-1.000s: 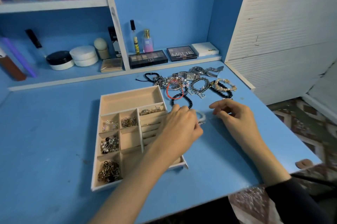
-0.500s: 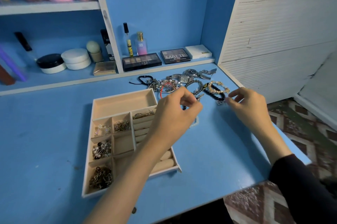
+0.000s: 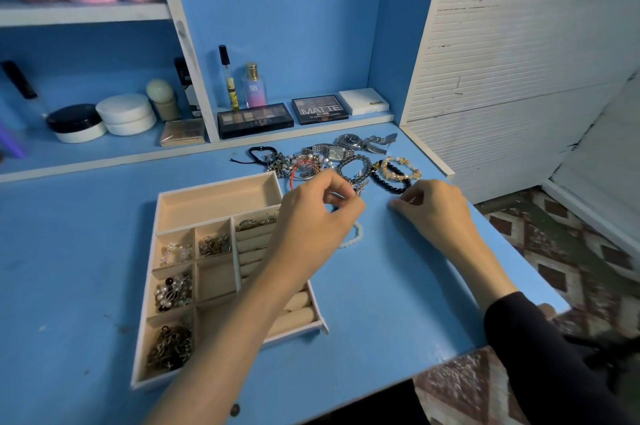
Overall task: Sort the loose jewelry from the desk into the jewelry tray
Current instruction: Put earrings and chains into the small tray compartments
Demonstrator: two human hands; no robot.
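The jewelry tray [image 3: 214, 204] sits flat on the blue desk [image 3: 381, 303], a little left of the middle. Earrings and chains lie in the small compartments down its nine o'clock side. The loose jewelry [image 3: 322, 161] lies in a tangle at about one o'clock from the tray: watches, a red cord, and beaded bands. The left hand [image 3: 311, 216] reaches across the tray's three o'clock edge. Its fingers are curled, and thumb and forefinger pinch a small silvery piece [image 3: 358, 187] at the near rim of the pile; I can't make out what it is. A white bead bracelet [image 3: 356, 234] lies on the desk at five o'clock of that hand, partly hidden beneath it. The right hand [image 3: 436, 210] rests just at six o'clock of a black bead bracelet [image 3: 391, 184], fingers bent, tips near the desk. Whether it holds anything, I can't tell. Two eyeshadow palettes [image 3: 254, 119] lie on the ledge at twelve o'clock.
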